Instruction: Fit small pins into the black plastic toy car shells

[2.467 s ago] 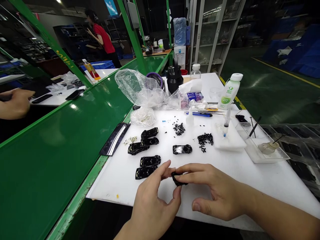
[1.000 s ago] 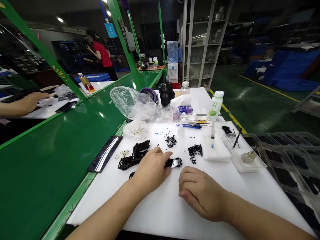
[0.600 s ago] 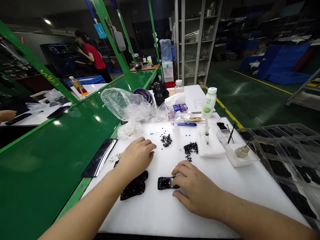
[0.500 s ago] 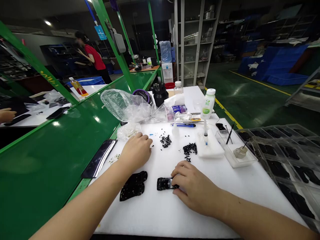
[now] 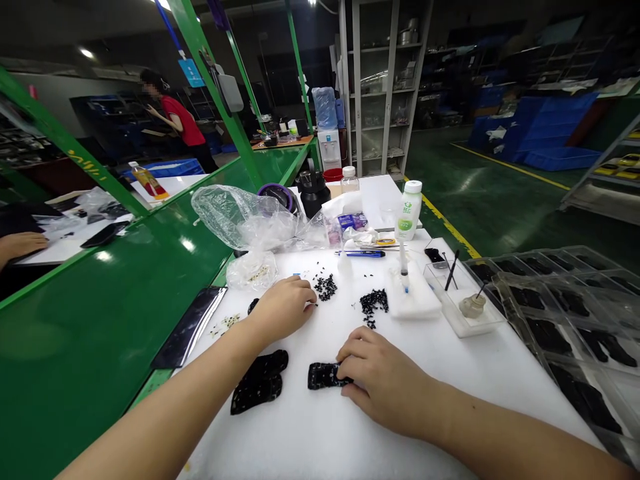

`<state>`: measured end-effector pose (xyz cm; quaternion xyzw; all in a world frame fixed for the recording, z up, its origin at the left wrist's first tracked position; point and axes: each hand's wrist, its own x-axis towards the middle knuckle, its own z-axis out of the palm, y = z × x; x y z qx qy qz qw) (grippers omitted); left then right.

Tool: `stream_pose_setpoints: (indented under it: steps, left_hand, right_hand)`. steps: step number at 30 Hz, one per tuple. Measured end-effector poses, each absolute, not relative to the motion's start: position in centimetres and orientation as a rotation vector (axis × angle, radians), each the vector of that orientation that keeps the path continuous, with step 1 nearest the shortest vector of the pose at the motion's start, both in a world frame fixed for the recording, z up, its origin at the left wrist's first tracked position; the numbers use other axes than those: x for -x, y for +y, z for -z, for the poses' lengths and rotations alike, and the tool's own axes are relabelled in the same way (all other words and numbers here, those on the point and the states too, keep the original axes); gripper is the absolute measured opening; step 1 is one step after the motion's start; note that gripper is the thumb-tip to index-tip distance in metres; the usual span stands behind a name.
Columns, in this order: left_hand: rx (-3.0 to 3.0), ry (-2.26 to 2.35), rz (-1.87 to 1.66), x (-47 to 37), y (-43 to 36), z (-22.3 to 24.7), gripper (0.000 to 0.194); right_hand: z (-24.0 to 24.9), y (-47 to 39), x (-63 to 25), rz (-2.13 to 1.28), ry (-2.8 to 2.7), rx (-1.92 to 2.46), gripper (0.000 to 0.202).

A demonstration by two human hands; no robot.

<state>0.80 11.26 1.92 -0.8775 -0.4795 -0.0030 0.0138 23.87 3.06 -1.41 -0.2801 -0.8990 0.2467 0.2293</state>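
Observation:
My right hand (image 5: pixel 383 377) lies on the white foam-topped table (image 5: pixel 465 373), its fingertips gripping the right end of a black toy-car chassis (image 5: pixel 321 375). To its left lies a heap of several more black chassis (image 5: pixel 259 381). My left hand (image 5: pixel 281 308) rests farther back, its fingers drawn together with the tips just left of a small pile of tiny black parts (image 5: pixel 326 287). Whether it pinches one is hidden. One more chassis (image 5: pixel 253 306) peeks out from under that hand.
A second pile of black parts (image 5: pixel 373 303), a foam block with a syringe (image 5: pixel 413 299) and a clear tray with a small pot (image 5: pixel 465 308) lie right of centre. Clear blister trays (image 5: pixel 565 317) stand at the right, plastic bags (image 5: pixel 240 217) and a bottle (image 5: pixel 409 210) behind. A green conveyor (image 5: pixel 100 320) runs along the left.
Both hands held one chassis earlier. My left hand then dragged the chassis group nearer and moved back to the tiny parts; my right hand took hold of a single chassis and pulled it close.

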Motion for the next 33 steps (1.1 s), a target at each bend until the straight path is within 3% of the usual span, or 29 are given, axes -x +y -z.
stream_pose_setpoints:
  steps: [12,25,33]
  left_hand:
    - [2.722,-1.451,0.09,-3.5,11.2,-3.0,0.027]
    - [2.859,-1.516,0.177,-7.5,12.0,-0.4,0.018]
    - [2.909,-1.498,0.103,-4.5,7.0,-4.3,0.019]
  right_hand:
    - [1.4,3.0,-23.8,-0.661,-2.505,0.775,0.005]
    - [1.4,3.2,-23.7,-0.637,-2.512,0.759,0.002]
    - [1.4,3.0,-23.8,-0.68,-2.453,0.793,0.004]
